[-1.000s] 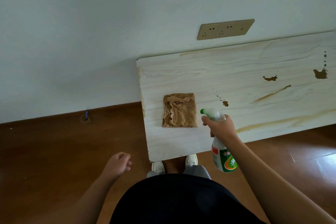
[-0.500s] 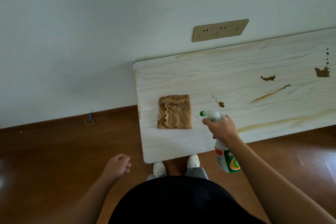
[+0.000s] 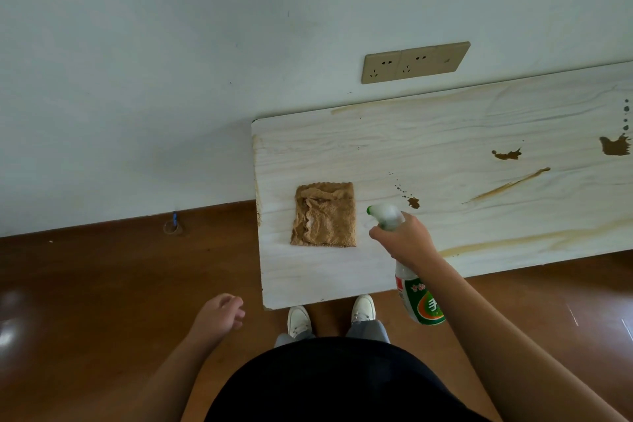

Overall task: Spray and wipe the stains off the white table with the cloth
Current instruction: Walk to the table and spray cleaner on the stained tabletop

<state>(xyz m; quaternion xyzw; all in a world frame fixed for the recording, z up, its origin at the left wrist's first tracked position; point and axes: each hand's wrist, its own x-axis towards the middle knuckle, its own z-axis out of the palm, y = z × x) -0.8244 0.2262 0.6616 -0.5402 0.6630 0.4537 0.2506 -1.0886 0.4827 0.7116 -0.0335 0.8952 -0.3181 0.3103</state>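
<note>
My right hand [image 3: 406, 240] grips the neck of a white spray bottle [image 3: 419, 298] with a green label, its nozzle over the white table [image 3: 445, 134] and pointing left. Just left of the nozzle a folded brown cloth [image 3: 325, 216] lies flat on the table. Brown stains mark the top: a small blot with dots [image 3: 413, 202] right behind the nozzle, a blot [image 3: 507, 154] farther right, a long streak [image 3: 507, 186], and a large blot [image 3: 615, 146] at the right edge. My left hand [image 3: 219, 315] hangs over the floor, left of the table, loosely curled and holding nothing.
The table stands against a pale wall with a beige socket plate [image 3: 414, 62] above it. Brown wooden floor [image 3: 102, 301] lies to the left and in front. My white shoes [image 3: 298, 320] stand under the table's near edge.
The view has shifted slightly. My right hand with the bottle and my left hand stay in about the same places; the cloth has not moved.
</note>
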